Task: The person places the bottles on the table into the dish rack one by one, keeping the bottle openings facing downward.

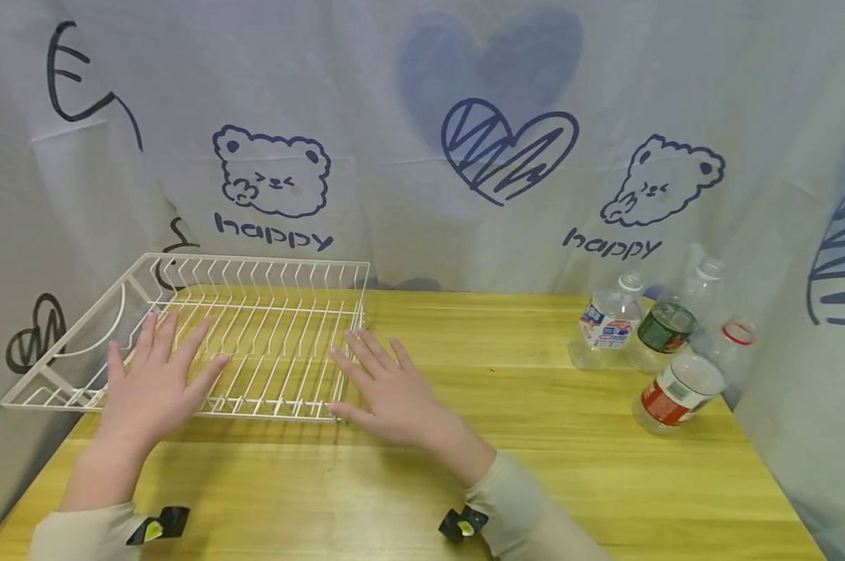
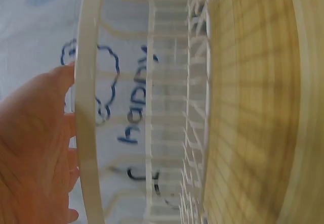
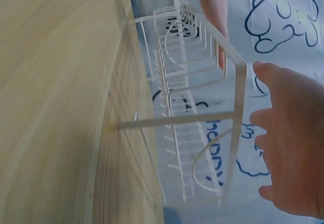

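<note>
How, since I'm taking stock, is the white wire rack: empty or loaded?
Empty: nothing lies in the white wire rack; the head view shows tabletop through it.

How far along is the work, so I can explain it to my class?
Looks done: the white rack appears to stand on the table.
In hand: the left grip and right grip are at the rack, fingers spread; contact is unclear.
Perhaps left: the three bottles, standing apart on the right.

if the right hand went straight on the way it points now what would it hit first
Probably the right side of the rack, though depth is unclear: the right hand might pass just above it.
</note>
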`<action>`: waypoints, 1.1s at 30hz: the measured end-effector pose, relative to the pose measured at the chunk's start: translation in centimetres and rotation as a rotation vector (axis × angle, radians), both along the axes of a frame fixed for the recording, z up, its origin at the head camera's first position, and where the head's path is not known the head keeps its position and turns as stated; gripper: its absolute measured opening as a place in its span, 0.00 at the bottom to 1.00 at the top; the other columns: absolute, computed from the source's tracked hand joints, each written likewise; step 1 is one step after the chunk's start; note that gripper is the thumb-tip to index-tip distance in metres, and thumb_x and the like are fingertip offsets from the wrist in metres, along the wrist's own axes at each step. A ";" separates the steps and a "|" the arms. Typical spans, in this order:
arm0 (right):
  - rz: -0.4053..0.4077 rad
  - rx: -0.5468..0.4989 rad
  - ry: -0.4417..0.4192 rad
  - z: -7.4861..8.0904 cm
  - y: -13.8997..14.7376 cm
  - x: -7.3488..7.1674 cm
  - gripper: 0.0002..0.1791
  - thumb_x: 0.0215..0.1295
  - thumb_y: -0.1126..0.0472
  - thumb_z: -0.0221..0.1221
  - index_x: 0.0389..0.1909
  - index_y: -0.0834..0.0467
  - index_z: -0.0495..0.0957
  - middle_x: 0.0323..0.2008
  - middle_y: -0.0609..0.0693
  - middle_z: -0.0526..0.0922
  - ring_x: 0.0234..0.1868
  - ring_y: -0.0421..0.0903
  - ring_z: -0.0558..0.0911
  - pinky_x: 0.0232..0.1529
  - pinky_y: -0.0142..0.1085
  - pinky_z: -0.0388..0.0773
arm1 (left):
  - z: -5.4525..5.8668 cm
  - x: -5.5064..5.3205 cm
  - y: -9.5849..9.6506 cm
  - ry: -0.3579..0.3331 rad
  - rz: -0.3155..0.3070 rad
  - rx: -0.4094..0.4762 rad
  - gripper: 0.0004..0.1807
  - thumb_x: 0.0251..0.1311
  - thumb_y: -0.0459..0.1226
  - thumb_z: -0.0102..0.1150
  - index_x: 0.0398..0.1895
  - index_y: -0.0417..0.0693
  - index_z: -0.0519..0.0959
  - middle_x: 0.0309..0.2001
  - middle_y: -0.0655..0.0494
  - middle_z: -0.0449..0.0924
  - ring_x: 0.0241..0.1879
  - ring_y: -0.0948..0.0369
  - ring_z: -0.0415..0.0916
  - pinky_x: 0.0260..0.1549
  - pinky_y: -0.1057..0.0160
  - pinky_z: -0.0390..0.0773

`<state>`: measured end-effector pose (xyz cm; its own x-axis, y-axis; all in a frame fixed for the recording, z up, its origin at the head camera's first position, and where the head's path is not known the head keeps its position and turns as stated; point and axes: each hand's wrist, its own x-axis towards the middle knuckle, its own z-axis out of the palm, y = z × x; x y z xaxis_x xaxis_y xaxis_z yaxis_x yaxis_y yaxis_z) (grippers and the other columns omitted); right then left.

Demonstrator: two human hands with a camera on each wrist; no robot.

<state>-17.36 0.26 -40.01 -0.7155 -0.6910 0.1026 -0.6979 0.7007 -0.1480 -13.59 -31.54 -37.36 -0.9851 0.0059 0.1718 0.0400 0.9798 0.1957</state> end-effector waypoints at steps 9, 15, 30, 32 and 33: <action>0.009 0.004 -0.072 -0.1 -1.6 0.0 0.43 0.70 0.28 0.30 0.78 0.46 0.38 0.79 0.46 0.33 0.80 0.46 0.34 0.77 0.50 0.32 | -0.6 0.7 -4.6 -0.048 0.046 0.022 0.38 0.72 0.60 0.32 0.79 0.60 0.37 0.77 0.36 0.26 0.75 0.42 0.13 0.59 0.21 0.20; -0.013 -0.019 -0.122 -0.2 -1.5 -0.1 0.44 0.69 0.27 0.32 0.78 0.46 0.37 0.78 0.43 0.30 0.80 0.45 0.34 0.77 0.51 0.35 | -1.2 1.0 -7.0 -0.056 0.099 0.026 0.39 0.72 0.61 0.30 0.79 0.59 0.36 0.76 0.33 0.26 0.74 0.38 0.13 0.58 0.21 0.17; -0.016 -0.056 -0.130 -0.5 1.0 -0.1 0.45 0.69 0.28 0.36 0.78 0.49 0.41 0.78 0.45 0.33 0.80 0.48 0.39 0.78 0.51 0.35 | -1.8 1.7 -9.3 -0.090 0.149 0.049 0.39 0.72 0.61 0.29 0.79 0.56 0.36 0.75 0.31 0.23 0.73 0.35 0.13 0.57 0.20 0.19; -0.014 -0.063 -0.133 -0.5 1.4 -0.1 0.45 0.69 0.28 0.37 0.78 0.49 0.41 0.78 0.44 0.32 0.80 0.48 0.38 0.78 0.52 0.35 | -1.7 1.7 -9.4 -0.098 0.153 0.052 0.40 0.72 0.61 0.28 0.79 0.57 0.35 0.75 0.31 0.23 0.73 0.34 0.14 0.57 0.19 0.20; -0.016 -0.063 -0.136 -0.5 1.7 -0.1 0.45 0.69 0.28 0.37 0.78 0.48 0.40 0.78 0.44 0.32 0.80 0.47 0.38 0.78 0.52 0.35 | -1.7 1.7 -9.4 -0.101 0.154 0.052 0.40 0.72 0.61 0.28 0.79 0.57 0.35 0.75 0.31 0.23 0.72 0.34 0.14 0.57 0.19 0.20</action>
